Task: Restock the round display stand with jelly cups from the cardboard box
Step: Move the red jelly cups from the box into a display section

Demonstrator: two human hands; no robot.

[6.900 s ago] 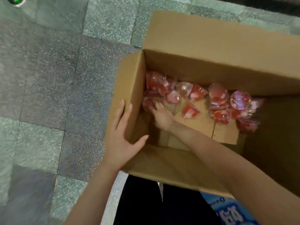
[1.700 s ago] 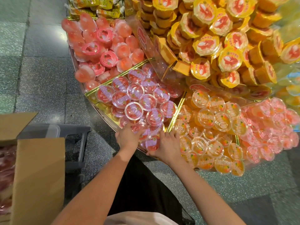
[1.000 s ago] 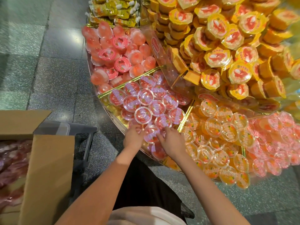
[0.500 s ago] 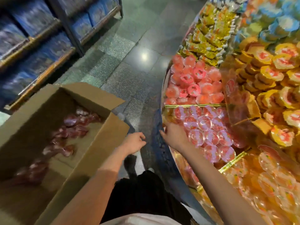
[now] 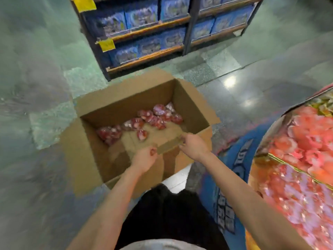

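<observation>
The open cardboard box (image 5: 93, 159) stands on the floor in the middle of the head view. Several red jelly cups (image 5: 144, 120) lie loose along its far side. My left hand (image 5: 144, 158) hovers over the near edge with its fingers curled; a small red patch shows at the fingertips, too blurred to identify. My right hand (image 5: 193, 146) is at the near right rim, fingers and thumb closed on the end of the near flap (image 5: 168, 146). At the right edge is the round display stand (image 5: 259, 152), its sections filled with pink and red cups (image 5: 306, 138).
A shelf rack (image 5: 188, 26) stocked with blue packs stands behind the box. Shiny grey floor tiles (image 5: 252, 83) lie between the box and the stand. A blue printed panel (image 5: 225, 204) runs below the stand's rim by my right arm.
I have turned left from the stand to the box. My right hand left the cups on the stand and now grips the box's near flap. My left hand moved over the box's near edge.
</observation>
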